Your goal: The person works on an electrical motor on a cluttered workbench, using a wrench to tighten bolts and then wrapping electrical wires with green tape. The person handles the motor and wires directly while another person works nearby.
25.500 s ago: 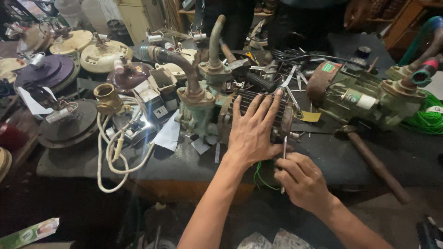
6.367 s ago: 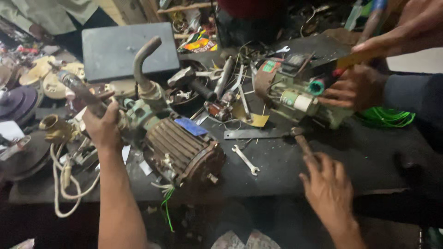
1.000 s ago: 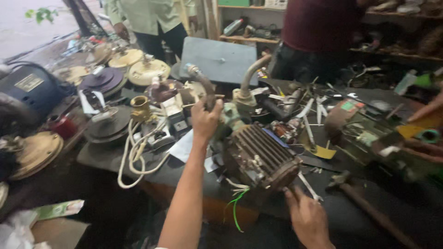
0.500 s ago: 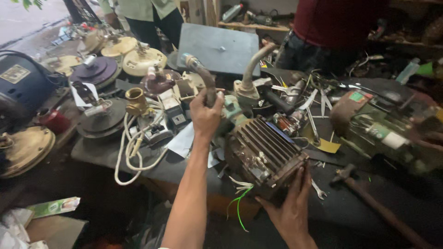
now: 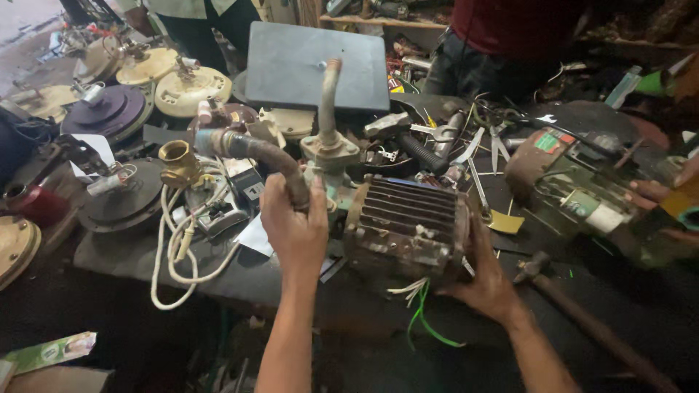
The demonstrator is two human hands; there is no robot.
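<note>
The rusty, ribbed motor (image 5: 408, 229) is laid on the bench (image 5: 131, 255), its long axis pointing toward ten o'clock. Its curved pipe (image 5: 273, 156) is gripped by the left hand (image 5: 295, 229); its end is cupped by the right hand (image 5: 484, 280).

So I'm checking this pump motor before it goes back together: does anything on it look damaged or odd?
Yes. Loose wires, white and green, hang out of the ribbed motor at its near end, connected to nothing visible. Its casing looks rusty and grimy. The left hand grips the bent pipe, and the right hand holds the motor's end.
</note>
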